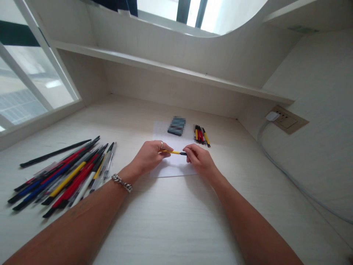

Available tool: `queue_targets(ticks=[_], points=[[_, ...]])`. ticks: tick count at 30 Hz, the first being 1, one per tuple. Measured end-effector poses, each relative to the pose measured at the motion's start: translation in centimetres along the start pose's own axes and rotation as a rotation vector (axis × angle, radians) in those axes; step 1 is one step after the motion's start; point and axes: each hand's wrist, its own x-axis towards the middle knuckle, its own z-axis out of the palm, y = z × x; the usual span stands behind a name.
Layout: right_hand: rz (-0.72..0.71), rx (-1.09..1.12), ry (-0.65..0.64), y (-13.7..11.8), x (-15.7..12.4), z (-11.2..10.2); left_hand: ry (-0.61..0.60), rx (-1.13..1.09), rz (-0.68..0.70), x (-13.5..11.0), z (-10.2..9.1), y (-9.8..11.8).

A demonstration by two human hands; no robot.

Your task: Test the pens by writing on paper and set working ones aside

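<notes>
Both my hands meet over a white sheet of paper (171,167) on the pale desk. My left hand (151,154), with a ring and a chain bracelet at the wrist, is closed round the barrel of a yellow pen (174,151). My right hand (198,157) pinches the pen's black end. The pen lies level between the two hands, just above the paper.
A big pile of several red, blue, yellow and black pens (63,175) lies at the left. A small group of pens (201,135) lies beyond my right hand, beside a blurred dark object (177,126). A wall socket (286,119) with a plugged cable (289,180) is at the right. A shelf (171,70) hangs above.
</notes>
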Motion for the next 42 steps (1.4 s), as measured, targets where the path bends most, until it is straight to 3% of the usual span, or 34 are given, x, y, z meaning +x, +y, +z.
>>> queue_targets(ticks=[4,10,13,18,24,31,37,42], points=[[0.083,0.027,-0.023,0.1,0.1,0.0,-0.05,-0.045,-0.016,0.0,0.1,-0.2],[-0.063,-0.009,0.085,0.0,0.1,-1.2,-0.122,0.056,-0.034,0.1,-0.1,-0.2],[-0.073,-0.006,0.053,0.2,0.0,-1.0,-0.11,0.013,-0.039,0.1,0.1,-0.2],[0.061,0.029,0.0,0.6,0.1,-0.4,-0.095,-0.023,-0.03,-0.1,0.3,-0.2],[-0.093,-0.004,0.07,0.2,0.2,-0.8,-0.111,0.065,-0.026,0.1,0.0,0.1],[0.02,-0.156,-0.066,0.1,0.1,-0.7,-0.088,-0.016,-0.044,0.0,0.1,0.1],[-0.094,-0.025,0.028,0.2,0.2,-0.7,-0.107,0.049,-0.026,0.0,-0.1,0.3],[-0.043,-0.153,-0.03,-0.2,0.1,-0.7,-0.079,-0.048,-0.058,-0.1,0.2,0.1]])
